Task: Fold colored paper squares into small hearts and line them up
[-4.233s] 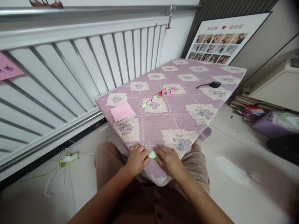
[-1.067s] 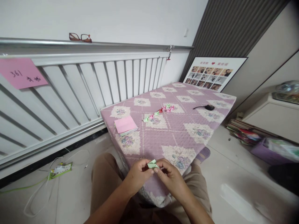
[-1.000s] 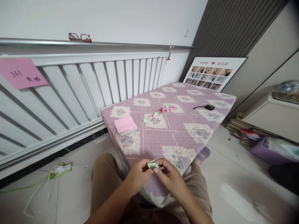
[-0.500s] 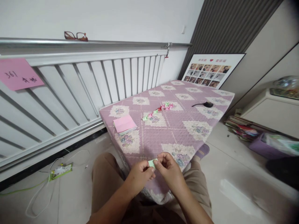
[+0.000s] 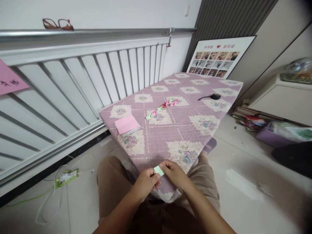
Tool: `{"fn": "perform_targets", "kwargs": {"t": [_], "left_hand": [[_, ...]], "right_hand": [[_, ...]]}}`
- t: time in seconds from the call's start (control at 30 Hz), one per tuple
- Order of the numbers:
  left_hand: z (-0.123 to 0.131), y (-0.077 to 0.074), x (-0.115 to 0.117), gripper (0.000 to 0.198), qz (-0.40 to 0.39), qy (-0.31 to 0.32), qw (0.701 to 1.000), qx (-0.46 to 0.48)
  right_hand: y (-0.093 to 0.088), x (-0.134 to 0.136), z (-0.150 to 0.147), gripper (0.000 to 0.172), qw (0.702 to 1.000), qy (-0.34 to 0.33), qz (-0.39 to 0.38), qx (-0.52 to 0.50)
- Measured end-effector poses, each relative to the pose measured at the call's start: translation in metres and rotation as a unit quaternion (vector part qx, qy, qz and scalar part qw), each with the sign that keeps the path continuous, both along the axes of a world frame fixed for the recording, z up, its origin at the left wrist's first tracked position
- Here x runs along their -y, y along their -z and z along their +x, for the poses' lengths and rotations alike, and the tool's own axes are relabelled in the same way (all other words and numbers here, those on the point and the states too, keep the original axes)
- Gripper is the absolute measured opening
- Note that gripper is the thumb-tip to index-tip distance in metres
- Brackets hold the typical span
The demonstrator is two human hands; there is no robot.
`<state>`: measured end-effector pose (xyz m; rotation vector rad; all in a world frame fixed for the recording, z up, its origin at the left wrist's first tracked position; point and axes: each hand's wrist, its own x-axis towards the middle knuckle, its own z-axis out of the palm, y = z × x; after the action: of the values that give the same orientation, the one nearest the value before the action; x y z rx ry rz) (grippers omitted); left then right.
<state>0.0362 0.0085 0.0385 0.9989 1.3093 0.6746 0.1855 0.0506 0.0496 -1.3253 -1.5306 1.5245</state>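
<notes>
A small piece of light green paper [image 5: 159,170] is held over the near end of the table. My left hand [image 5: 147,182] pinches its lower left side between thumb and fingers. On the upper right side, my right hand [image 5: 172,172] grips the same paper, fingers closed. Whether the paper is folded in layers is too small to tell. Farther up the cloth lies a row of small folded paper pieces [image 5: 162,108] in green, pink and red. Left of that row is a stack of paper sheets [image 5: 126,124] with a pink one on top.
A floral purple tablecloth [image 5: 156,143] covers the table. A black object with a thin tail [image 5: 214,96] lies at its right. Beside the table stands a white radiator [image 5: 109,70], with glasses [image 5: 58,24] on the pipe above. A power strip [image 5: 67,178] with cables lies on the floor.
The camera view has shifted, so the table and wall sit higher in the picture. Both hands still hold the green paper, whose visible face now looks a bit larger.
</notes>
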Motion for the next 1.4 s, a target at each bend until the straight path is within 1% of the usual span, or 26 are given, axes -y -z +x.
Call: {"fn": "perform_targets", "kwargs": {"t": [0.07, 0.1, 0.17, 0.2, 0.23, 0.33, 0.43, 0.5, 0.57, 0.63, 0.77, 0.87, 0.97, 1.07, 1.17, 1.23, 1.4], "left_hand": [[-0.006, 0.005, -0.004, 0.021, 0.016, 0.033, 0.999, -0.031], [-0.009, 0.007, -0.007, 0.022, 0.042, 0.031, 0.997, -0.056], [-0.015, 0.009, -0.014, 0.026, 0.101, -0.002, 0.990, -0.102], [-0.016, 0.011, -0.018, 0.026, 0.119, -0.012, 0.986, -0.114], [-0.017, 0.012, -0.022, 0.025, 0.127, -0.008, 0.985, -0.120], [-0.014, 0.017, -0.033, 0.016, 0.136, 0.044, 0.980, -0.136], [-0.011, 0.022, -0.039, 0.014, 0.153, 0.085, 0.966, -0.190], [-0.012, 0.024, -0.041, 0.013, 0.169, 0.101, 0.950, -0.244], [-0.013, 0.023, -0.041, 0.013, 0.184, 0.114, 0.933, -0.287], [-0.014, 0.021, -0.041, 0.014, 0.195, 0.123, 0.922, -0.311], [-0.017, 0.017, -0.039, 0.014, 0.214, 0.139, 0.907, -0.336], [-0.019, 0.017, -0.040, 0.011, 0.222, 0.159, 0.893, -0.357], [-0.021, 0.017, -0.042, 0.011, 0.220, 0.176, 0.886, -0.367], [-0.024, 0.016, -0.044, 0.012, 0.220, 0.194, 0.883, -0.367], [-0.026, 0.014, -0.047, 0.012, 0.223, 0.214, 0.878, -0.364], [-0.027, 0.012, -0.050, 0.012, 0.222, 0.227, 0.874, -0.368], [-0.026, 0.010, -0.056, 0.011, 0.233, 0.256, 0.859, -0.378]], "right_hand": [[0.004, -0.003, 0.005, 0.030, 1.000, -0.011, 0.006, 0.028], [0.006, -0.004, 0.007, 0.030, 0.999, -0.016, 0.008, 0.038], [0.009, -0.007, 0.008, 0.030, 0.998, -0.024, 0.013, 0.057], [0.011, -0.009, 0.008, 0.029, 0.997, -0.029, 0.017, 0.066], [0.013, -0.010, 0.008, 0.029, 0.996, -0.035, 0.024, 0.075], [0.020, -0.012, 0.007, 0.025, 0.992, -0.046, 0.050, 0.105], [0.028, -0.011, 0.011, 0.015, 0.980, -0.022, 0.124, 0.152], [0.032, -0.011, 0.014, 0.015, 0.964, -0.014, 0.192, 0.182], [0.034, -0.009, 0.017, 0.013, 0.949, -0.026, 0.242, 0.202], [0.035, -0.008, 0.017, 0.009, 0.937, -0.042, 0.267, 0.224], [0.036, -0.004, 0.012, 0.008, 0.917, -0.047, 0.281, 0.281], [0.036, -0.004, 0.010, 0.009, 0.907, -0.047, 0.282, 0.309], [0.036, -0.005, 0.009, 0.014, 0.900, -0.053, 0.284, 0.326], [0.037, -0.006, 0.010, 0.016, 0.897, -0.062, 0.287, 0.330], [0.037, -0.007, 0.010, 0.007, 0.897, -0.072, 0.292, 0.322], [0.036, -0.008, 0.011, 0.004, 0.896, -0.079, 0.299, 0.318], [0.036, -0.010, 0.011, 0.006, 0.887, -0.091, 0.320, 0.319]]}}
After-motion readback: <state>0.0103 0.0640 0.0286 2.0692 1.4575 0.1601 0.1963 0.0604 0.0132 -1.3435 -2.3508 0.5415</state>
